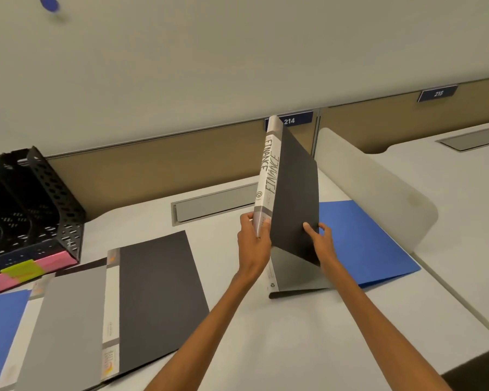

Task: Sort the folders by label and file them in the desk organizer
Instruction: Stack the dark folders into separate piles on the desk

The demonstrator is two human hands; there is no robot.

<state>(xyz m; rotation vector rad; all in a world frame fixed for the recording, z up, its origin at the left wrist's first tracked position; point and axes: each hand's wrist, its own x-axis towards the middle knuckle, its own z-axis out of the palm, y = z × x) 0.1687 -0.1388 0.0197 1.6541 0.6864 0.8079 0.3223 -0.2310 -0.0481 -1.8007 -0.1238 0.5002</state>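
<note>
I hold a black folder labelled FINANCE (pixel 292 190) upright above the desk, white spine facing me. My left hand (pixel 253 235) grips the lower end of its spine. My right hand (pixel 321 241) pinches the lower edge of its black cover. Under it lies another grey and black folder (pixel 297 273) on top of a blue folder (pixel 364 241). To the left, a black folder (pixel 158 300) and a grey one (pixel 71 320) lie flat, overlapping. The black perforated desk organizer (pixel 37 198) stands at the far left.
Pink and green sticky labels (pixel 26 270) sit at the organizer's front base. Another blue folder (pixel 0 331) lies at the left edge. A white divider panel (pixel 378 187) rises on the right. A grey cable hatch (pixel 215 204) is set in the desk behind.
</note>
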